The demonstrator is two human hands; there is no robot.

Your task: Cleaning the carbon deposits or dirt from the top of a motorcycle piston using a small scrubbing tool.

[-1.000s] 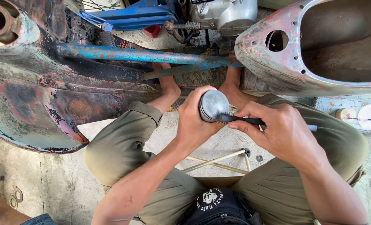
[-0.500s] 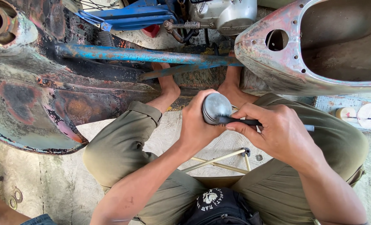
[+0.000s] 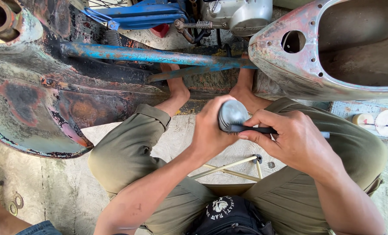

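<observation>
My left hand (image 3: 212, 130) grips a round grey metal piston (image 3: 232, 113) held over my lap, its flat crown facing up. My right hand (image 3: 290, 139) holds a thin dark tool (image 3: 253, 129) with a pale handle end showing past my knuckles, and the tool's tip lies against the side of the piston. Both hands are close together above my knees. I sit with my bare feet (image 3: 176, 93) resting against a rusty scooter frame.
A rusty, paint-worn scooter body (image 3: 50, 100) spans the left and a second shell (image 3: 333, 56) the upper right. A blue tube (image 3: 150, 55) runs between them. An engine (image 3: 242, 15) sits at the top. Small pale lids (image 3: 387, 122) lie right; a black pouch (image 3: 229, 215) rests at my waist.
The piston has turned in my left hand so its crown tilts more away, and both hands shifted slightly right. The tool stays against the piston's side.
</observation>
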